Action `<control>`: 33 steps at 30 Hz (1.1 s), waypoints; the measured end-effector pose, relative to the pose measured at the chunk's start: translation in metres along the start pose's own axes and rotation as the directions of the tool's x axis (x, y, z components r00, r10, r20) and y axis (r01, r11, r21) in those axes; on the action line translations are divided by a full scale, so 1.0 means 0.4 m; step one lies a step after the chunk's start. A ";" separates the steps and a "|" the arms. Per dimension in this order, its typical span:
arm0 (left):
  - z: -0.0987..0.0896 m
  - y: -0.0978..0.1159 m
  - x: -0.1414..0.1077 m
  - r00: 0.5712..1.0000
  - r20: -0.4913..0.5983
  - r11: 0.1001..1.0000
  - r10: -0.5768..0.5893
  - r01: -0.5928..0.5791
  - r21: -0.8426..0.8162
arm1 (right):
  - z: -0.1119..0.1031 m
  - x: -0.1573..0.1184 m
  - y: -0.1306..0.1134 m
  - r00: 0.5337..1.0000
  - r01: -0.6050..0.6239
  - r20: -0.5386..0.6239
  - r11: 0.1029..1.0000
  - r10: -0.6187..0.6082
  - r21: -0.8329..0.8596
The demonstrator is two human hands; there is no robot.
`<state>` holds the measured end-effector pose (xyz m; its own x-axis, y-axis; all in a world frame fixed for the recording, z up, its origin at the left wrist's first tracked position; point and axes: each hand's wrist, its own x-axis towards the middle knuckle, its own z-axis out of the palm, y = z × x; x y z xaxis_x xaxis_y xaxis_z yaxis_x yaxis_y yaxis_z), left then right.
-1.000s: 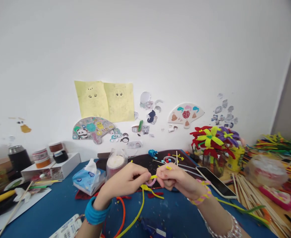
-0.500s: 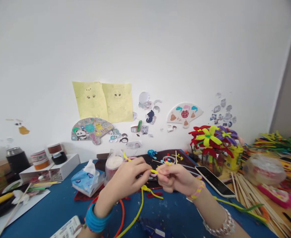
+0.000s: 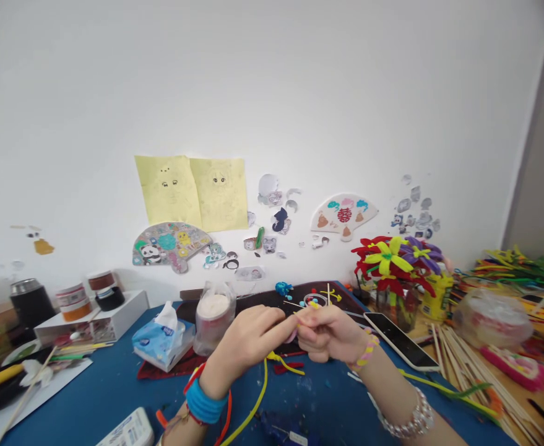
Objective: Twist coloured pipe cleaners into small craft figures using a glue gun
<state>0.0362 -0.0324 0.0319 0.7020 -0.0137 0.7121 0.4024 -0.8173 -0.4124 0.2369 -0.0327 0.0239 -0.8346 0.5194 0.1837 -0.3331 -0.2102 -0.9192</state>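
Note:
My left hand (image 3: 257, 334) and my right hand (image 3: 331, 333) meet at the fingertips above the blue table mat (image 3: 336, 402). Both are closed in a pinch around a short yellow pipe cleaner, which the fingers now almost wholly cover. Below them curves a long yellow pipe cleaner (image 3: 263, 390) with a twisted knot near its top; whether it joins the held piece I cannot tell. An orange-red pipe cleaner (image 3: 228, 412) bends beside my left wrist. Just behind the hands is a dark tray (image 3: 346, 296) with small coloured beads.
At left are a tissue pack (image 3: 163, 341) and a bagged tub (image 3: 215, 313). To the right stand pipe-cleaner flowers (image 3: 390, 257) in a jar, a phone (image 3: 401, 341) and wooden sticks (image 3: 466, 371). A blue tool (image 3: 285, 430) lies at the front edge.
My left hand has moved right, its fingers now reaching over to my right fingertips. The yellow piece that showed between them is covered. My right hand has hardly moved.

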 end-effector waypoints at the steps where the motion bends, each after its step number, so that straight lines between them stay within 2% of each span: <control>1: 0.001 0.002 0.000 0.999 -0.034 0.999 0.027 -0.026 0.030 | 0.000 -0.004 -0.002 1.000 -0.010 0.009 1.000 0.010 -0.028; 4: 0.002 0.007 0.002 0.988 -0.129 0.995 0.078 -0.070 0.066 | 0.009 -0.015 -0.010 0.999 -0.029 0.018 0.992 0.031 -0.123; 7: 0.012 0.010 -0.002 0.977 -0.195 0.997 0.083 -0.082 0.016 | 0.026 -0.024 -0.015 0.999 -0.030 -0.020 0.971 0.026 -0.237; 10: 0.029 0.014 -0.008 0.970 -0.245 0.991 0.012 -0.044 -0.125 | 0.050 -0.028 -0.019 0.993 -0.002 -0.110 0.923 -0.044 -0.385; 12: 0.034 0.018 -0.008 0.960 -0.266 0.975 -0.087 0.028 -0.219 | 0.067 -0.029 -0.024 0.973 0.005 -0.191 0.832 -0.133 -0.555; 13: 0.034 0.022 -0.006 0.953 -0.261 0.962 -0.152 0.082 -0.261 | 0.075 -0.029 -0.026 0.958 -0.008 -0.223 0.754 -0.183 -0.657; 15: 0.029 0.028 0.004 0.928 -0.204 0.910 -0.311 0.229 -0.346 | 0.085 -0.028 -0.027 0.922 -0.035 -0.227 0.519 -0.312 -0.854; 16: 0.026 0.031 0.010 0.900 -0.150 0.859 -0.409 0.324 -0.395 | 0.086 -0.026 -0.025 0.899 -0.032 -0.185 0.361 -0.396 -0.932; 17: 0.022 0.032 0.016 0.853 -0.083 0.782 -0.516 0.429 -0.452 | 0.083 -0.024 -0.020 0.868 -0.022 -0.107 0.179 -0.485 -0.984; 18: 0.020 0.031 0.022 0.784 -0.001 0.670 -0.621 0.531 -0.519 | 0.076 -0.021 -0.015 0.828 -0.018 -0.005 -0.019 -0.561 -1.000; 20: 0.020 0.024 0.031 0.620 0.231 0.357 -0.750 0.673 -0.648 | 0.056 -0.013 -0.001 0.759 -0.048 0.200 -0.360 -0.620 -0.932; 21: 0.021 0.018 0.033 0.554 0.357 0.196 -0.752 0.705 -0.681 | 0.046 -0.009 0.006 0.745 -0.071 0.265 -0.468 -0.612 -0.881; 22: 0.022 0.013 0.034 0.513 0.460 0.070 -0.725 0.720 -0.691 | 0.038 -0.005 0.011 0.744 -0.087 0.294 -0.522 -0.601 -0.848; 23: 0.023 0.007 0.033 0.497 0.517 0.008 -0.697 0.726 -0.687 | 0.033 0.000 0.014 0.747 -0.092 0.289 -0.523 -0.599 -0.847; 24: 0.022 0.002 0.032 0.505 0.520 0.022 -0.689 0.731 -0.682 | 0.032 0.004 0.015 0.751 -0.086 0.254 -0.471 -0.610 -0.878; 25: 0.019 -0.002 0.030 0.530 0.473 0.099 -0.704 0.733 -0.673 | 0.035 0.007 0.014 0.758 -0.067 0.193 -0.368 -0.623 -0.928; 26: 0.015 -0.004 0.027 0.568 0.390 0.219 -0.725 0.726 -0.652 | 0.040 0.010 0.013 0.771 -0.036 0.108 -0.213 -0.627 -0.976; 28: 0.004 -0.007 0.019 0.673 0.214 0.475 -0.708 0.679 -0.560 | 0.054 0.015 0.009 0.828 0.042 -0.084 0.210 -0.555 -0.977; 29: -0.001 -0.007 0.014 0.728 0.158 0.577 -0.667 0.640 -0.507 | 0.060 0.016 0.009 0.864 0.073 -0.157 0.427 -0.478 -0.901; 30: -0.007 -0.008 0.009 0.779 0.126 0.657 -0.614 0.593 -0.466 | 0.062 0.017 0.010 0.897 0.092 -0.200 0.608 -0.395 -0.789; 31: -0.011 -0.010 0.004 0.824 0.109 0.718 -0.557 0.543 -0.435 | 0.063 0.018 0.012 0.922 0.101 -0.216 0.740 -0.321 -0.665; 32: -0.014 -0.011 -0.001 0.859 0.101 0.765 -0.502 0.496 -0.410 | 0.060 0.019 0.014 0.940 0.105 -0.215 0.826 -0.263 -0.553; 33: -0.016 -0.012 -0.004 0.885 0.096 0.800 -0.457 0.455 -0.391 | 0.056 0.019 0.017 0.954 0.107 -0.201 0.876 -0.224 -0.469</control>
<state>0.0291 -0.0320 0.0363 0.4936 0.4164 0.7635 0.4116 -0.8852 0.2166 0.2182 -0.0488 0.0268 -0.6329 0.7089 0.3112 -0.1754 0.2603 -0.9495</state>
